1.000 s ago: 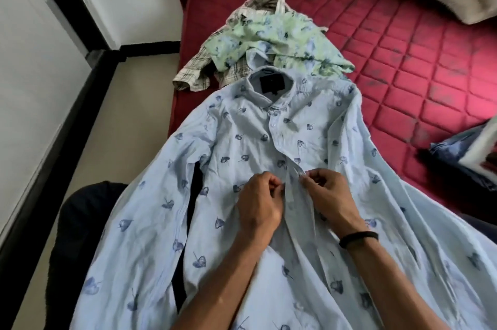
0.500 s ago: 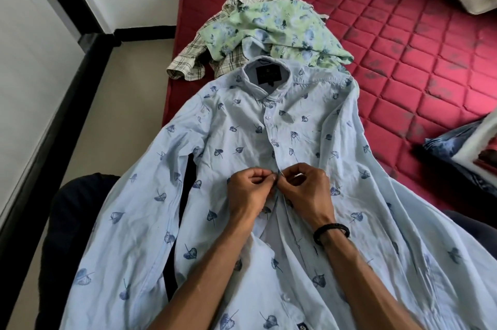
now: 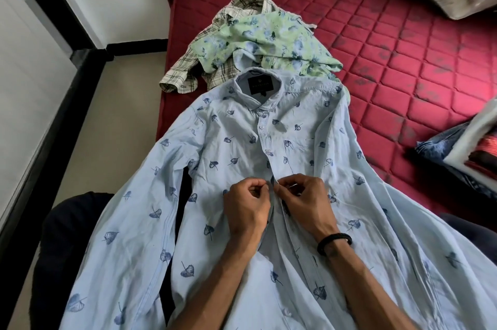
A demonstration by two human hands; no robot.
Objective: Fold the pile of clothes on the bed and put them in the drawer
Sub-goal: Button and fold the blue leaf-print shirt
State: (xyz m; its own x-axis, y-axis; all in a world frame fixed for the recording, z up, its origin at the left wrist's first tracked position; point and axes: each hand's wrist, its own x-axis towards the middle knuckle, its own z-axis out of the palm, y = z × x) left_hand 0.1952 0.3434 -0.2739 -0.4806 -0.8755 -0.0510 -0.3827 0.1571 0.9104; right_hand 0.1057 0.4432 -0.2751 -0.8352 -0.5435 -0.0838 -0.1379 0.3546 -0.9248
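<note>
The light blue leaf-print shirt (image 3: pixel 236 157) lies front-up, spread from the red mattress (image 3: pixel 403 55) toward the person's lap. Both hands meet at its placket: the left hand (image 3: pixel 248 206) and right hand (image 3: pixel 305 202) each pinch an edge, apparently doing up a button. Folding hasn't begun; lower buttons look open. The green floral shirt (image 3: pixel 269 42) and plaid shirt (image 3: pixel 188 71) wait behind the collar.
</note>
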